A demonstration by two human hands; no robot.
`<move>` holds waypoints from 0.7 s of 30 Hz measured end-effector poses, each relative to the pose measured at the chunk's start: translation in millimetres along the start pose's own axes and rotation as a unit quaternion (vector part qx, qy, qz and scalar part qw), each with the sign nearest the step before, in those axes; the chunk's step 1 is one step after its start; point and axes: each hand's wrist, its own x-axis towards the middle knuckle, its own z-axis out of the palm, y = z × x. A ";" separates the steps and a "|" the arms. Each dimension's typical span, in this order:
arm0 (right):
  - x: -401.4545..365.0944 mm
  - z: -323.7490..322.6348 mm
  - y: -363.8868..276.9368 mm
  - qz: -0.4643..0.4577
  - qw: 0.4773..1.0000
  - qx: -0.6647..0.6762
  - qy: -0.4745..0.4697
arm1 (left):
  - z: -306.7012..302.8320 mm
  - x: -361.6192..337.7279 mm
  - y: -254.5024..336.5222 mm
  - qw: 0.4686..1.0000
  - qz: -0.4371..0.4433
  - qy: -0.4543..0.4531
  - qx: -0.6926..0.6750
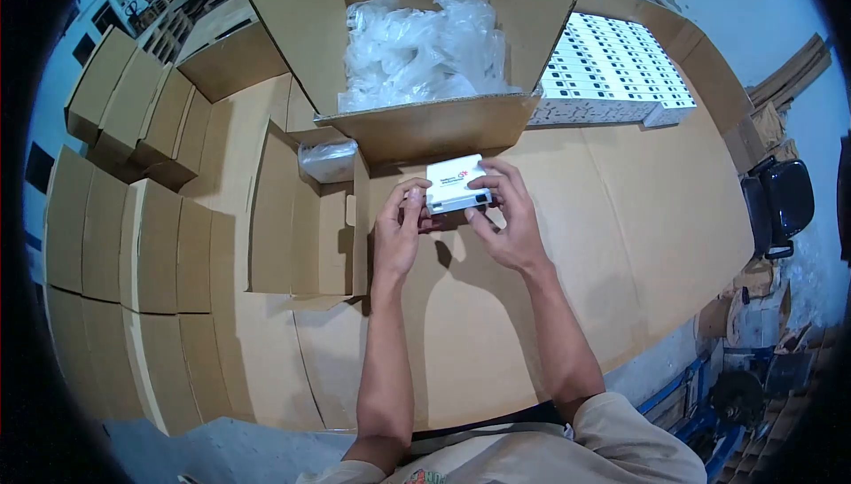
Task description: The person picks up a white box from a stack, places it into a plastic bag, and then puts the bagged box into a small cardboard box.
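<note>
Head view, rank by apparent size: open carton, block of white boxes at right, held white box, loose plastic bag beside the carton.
1. open carton
2. block of white boxes
3. held white box and loose plastic bag: they look about alike, so not ranked.

Bare counter (pixel 638 218) lies free in front of the open carton (pixel 434 125), around the left hand (pixel 399 231) and right hand (pixel 507 218) gripping a small white box (pixel 456 184). Left of the carton, stacked cartons (pixel 133 129) block passage; right of it, white box rows (pixel 620 67).
</note>
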 end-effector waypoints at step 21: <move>-0.1 -8.4 25.1 0.124 0.991 -0.021 -0.041 | 2.0 3.2 -4.3 0.977 0.098 0.015 0.190</move>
